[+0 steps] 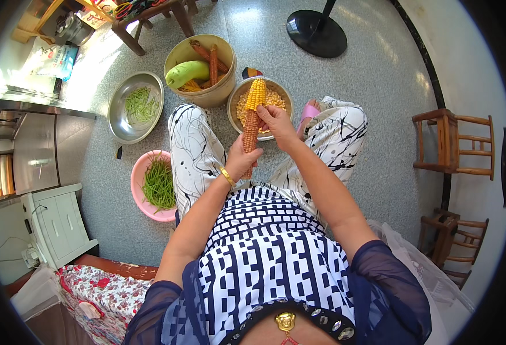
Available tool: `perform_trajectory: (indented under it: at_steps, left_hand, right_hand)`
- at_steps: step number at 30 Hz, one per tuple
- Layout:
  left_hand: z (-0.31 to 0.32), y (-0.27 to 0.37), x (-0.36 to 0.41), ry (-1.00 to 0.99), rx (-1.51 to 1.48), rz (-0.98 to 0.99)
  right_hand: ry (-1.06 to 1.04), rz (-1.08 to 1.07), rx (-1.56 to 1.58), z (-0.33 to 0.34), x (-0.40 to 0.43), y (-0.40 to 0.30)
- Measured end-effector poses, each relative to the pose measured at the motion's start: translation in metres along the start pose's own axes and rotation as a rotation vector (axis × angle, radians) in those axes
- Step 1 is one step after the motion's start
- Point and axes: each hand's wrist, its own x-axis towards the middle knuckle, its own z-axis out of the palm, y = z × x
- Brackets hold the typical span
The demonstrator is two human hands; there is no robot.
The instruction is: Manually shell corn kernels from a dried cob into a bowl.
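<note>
My left hand (241, 158) grips the bare reddish lower part of an ear of corn (256, 95), whose upper end still carries yellow kernels. Held against the edge of those kernels are the fingers of my right hand (275, 124); whether they pinch the cob or only rest on it is hard to tell. Beneath the ear's upper end stands a metal bowl (289, 113) of loose corn kernels (279, 102). Behind it to the left, a cream bucket (218, 97) holds a pale green gourd (188, 74), reddish bare cobs (213, 64) and some yellow corn.
Left of my knees, a steel basin (120, 133) holds pale green shreds (141, 105), and a pink basin (140, 200) holds green beans or stems (159, 182). A black round stand base (317, 34) is ahead; wooden chairs (445, 140) line the right wall.
</note>
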Motion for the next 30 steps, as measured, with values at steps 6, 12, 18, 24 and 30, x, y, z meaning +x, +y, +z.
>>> perform_trajectory:
  at_steps: [6, 12, 18, 24, 30]
  left_hand:
    - [0.002, 0.005, -0.003, -0.038, -0.044, -0.042]
    - [0.000, 0.009, -0.004, -0.075, -0.104, -0.084]
    - [0.000, 0.011, -0.004, -0.074, -0.141, -0.087]
    - [0.002, 0.002, -0.001, -0.011, -0.076, -0.011]
    - [0.001, -0.002, 0.000, -0.008, 0.063, 0.008]
  right_hand:
    - [0.028, -0.029, -0.021, -0.002, -0.001, 0.002]
    - [0.020, -0.056, -0.029, -0.003, 0.000, 0.003]
    - [-0.012, -0.032, 0.027, -0.002, -0.001, -0.001]
    - [-0.038, 0.047, 0.083, -0.002, 0.000, -0.004]
    - [0.024, -0.013, 0.014, -0.004, 0.002, 0.003]
